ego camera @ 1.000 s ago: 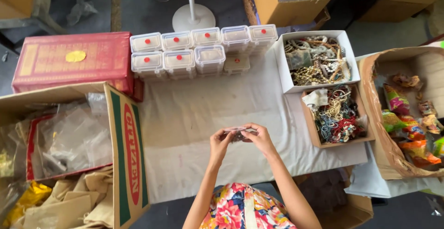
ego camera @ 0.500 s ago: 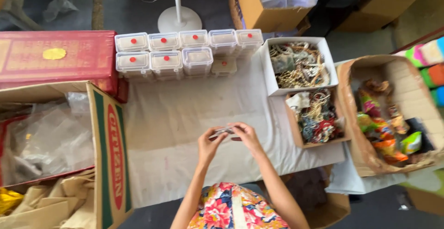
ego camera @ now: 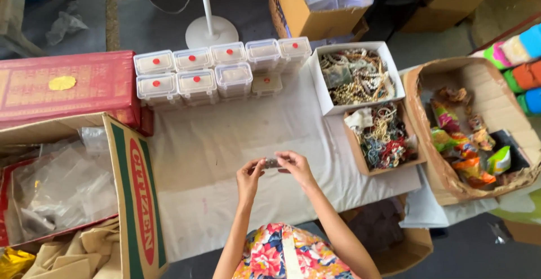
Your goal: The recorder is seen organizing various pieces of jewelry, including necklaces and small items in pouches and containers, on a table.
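Observation:
My left hand (ego camera: 249, 176) and my right hand (ego camera: 295, 166) meet above a white cloth (ego camera: 225, 138) on the table. Between their fingertips they pinch a small clear plastic packet (ego camera: 273, 163) with something dark inside. Both hands grip the packet's top edge. A white box of beaded jewellery (ego camera: 356, 76) and a brown box of coloured bangles and beads (ego camera: 384, 138) sit to the right of my hands.
Stacked clear plastic containers with red dots (ego camera: 220, 70) line the far edge. A red flat box (ego camera: 67, 85) and an open carton of plastic bags (ego camera: 67, 194) stand left. A brown carton of colourful packets (ego camera: 468, 132) is right. A fan stand (ego camera: 209, 28) rises behind.
The view has shifted slightly, so everything sits lower and further left. My hands remain together on the packet, with little movement of their own.

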